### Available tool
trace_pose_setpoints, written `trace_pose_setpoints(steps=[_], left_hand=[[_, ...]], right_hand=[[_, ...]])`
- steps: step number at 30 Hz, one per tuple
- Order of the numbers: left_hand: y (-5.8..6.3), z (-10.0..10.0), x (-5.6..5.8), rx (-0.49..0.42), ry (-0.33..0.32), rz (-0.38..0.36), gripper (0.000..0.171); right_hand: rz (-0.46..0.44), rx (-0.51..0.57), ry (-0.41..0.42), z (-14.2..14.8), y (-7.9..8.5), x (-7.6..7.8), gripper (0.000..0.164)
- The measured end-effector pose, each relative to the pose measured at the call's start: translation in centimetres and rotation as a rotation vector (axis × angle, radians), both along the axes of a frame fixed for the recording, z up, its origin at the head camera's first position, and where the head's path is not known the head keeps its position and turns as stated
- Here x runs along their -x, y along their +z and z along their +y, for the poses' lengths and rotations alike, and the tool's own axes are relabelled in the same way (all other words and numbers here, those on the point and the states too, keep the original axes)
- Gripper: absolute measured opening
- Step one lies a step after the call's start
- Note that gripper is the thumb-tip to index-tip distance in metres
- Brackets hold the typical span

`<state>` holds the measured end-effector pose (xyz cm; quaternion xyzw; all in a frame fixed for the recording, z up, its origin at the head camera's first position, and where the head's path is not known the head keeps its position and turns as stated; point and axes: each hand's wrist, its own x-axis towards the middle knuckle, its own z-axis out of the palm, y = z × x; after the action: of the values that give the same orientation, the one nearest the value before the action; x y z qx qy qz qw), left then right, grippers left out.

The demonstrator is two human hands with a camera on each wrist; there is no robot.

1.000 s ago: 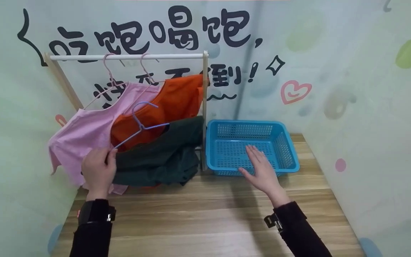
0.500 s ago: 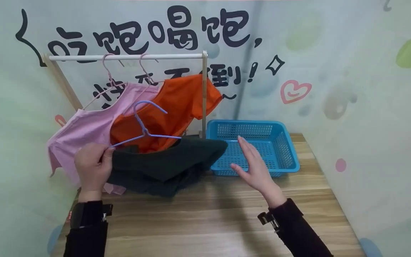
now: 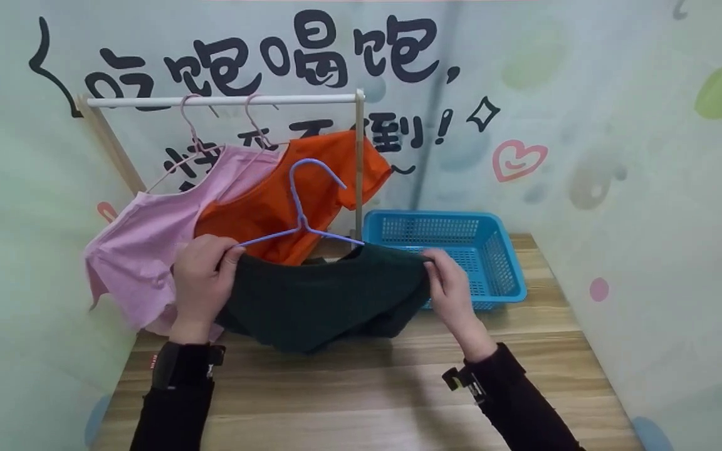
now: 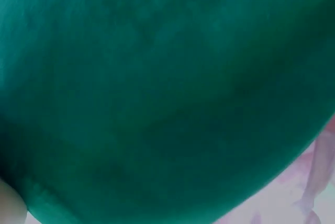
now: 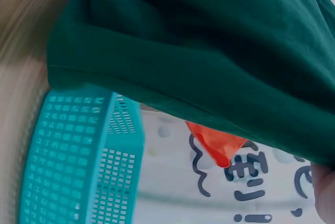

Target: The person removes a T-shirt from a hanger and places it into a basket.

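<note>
A dark green shirt (image 3: pixel 329 294) hangs on a blue-purple hanger (image 3: pixel 301 219) held up in front of the rack. My left hand (image 3: pixel 204 275) pinches the shirt's left shoulder, where the hanger's arm enters the cloth. At the other shoulder, my right hand (image 3: pixel 452 288) pinches the cloth's edge between thumb and fingers. Green cloth (image 4: pixel 167 88) fills most of the left wrist view. In the right wrist view the shirt (image 5: pixel 209 51) drapes across the top, with a bit of the right hand (image 5: pixel 324 192) at the edge.
Behind, a rack with a white rail (image 3: pixel 223 100) carries a pink shirt (image 3: pixel 141 244) and an orange shirt (image 3: pixel 311 181) on pink hangers. Right of it a blue plastic basket (image 3: pixel 511 263) stands on the wooden table (image 3: pixel 336 401), against a printed wall.
The left hand has moved right with the shirt and hanger. My right hand, previously held open over the basket, now pinches the shirt's right shoulder, and the shirt hangs more spread out.
</note>
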<state>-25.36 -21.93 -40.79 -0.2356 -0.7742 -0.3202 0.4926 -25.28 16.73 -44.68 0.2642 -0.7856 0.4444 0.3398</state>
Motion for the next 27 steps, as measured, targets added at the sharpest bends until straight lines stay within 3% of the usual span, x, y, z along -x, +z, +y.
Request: trace_pose_setpoints(steps=[6,10,12,17,24,27], left_hand=[[0.0,0.9,0.1,0.087,0.032,-0.090,0.031],[1.0,2.5,-0.1,0.104,0.042,-0.110,0.031],[1.9,3.7,-0.3,0.106,0.007,-0.147,0.035],[3.6,6.5,-0.7,0.106,-0.127,-0.334,0.030],[3.8,7.9,-0.7,-0.001,-0.288,-0.491,0.003],[3.7,8.0,-0.9,-0.010,-0.290,-0.510,0.005]], right_hand=[[0.006,0.083,-0.051,0.3,-0.9,0.1,0.017],[0.041,0.077,-0.071,0.0,-1.2,0.2,0.015],[0.056,0.074,-0.064,-0.2,-1.3,0.3,0.015],[0.057,0.078,-0.035,-0.5,-1.4,0.3,0.016],[-0.004,0.100,0.002,0.1,-2.0,0.7,0.020],[-0.039,0.094,0.017,0.7,-2.3,0.7,0.023]])
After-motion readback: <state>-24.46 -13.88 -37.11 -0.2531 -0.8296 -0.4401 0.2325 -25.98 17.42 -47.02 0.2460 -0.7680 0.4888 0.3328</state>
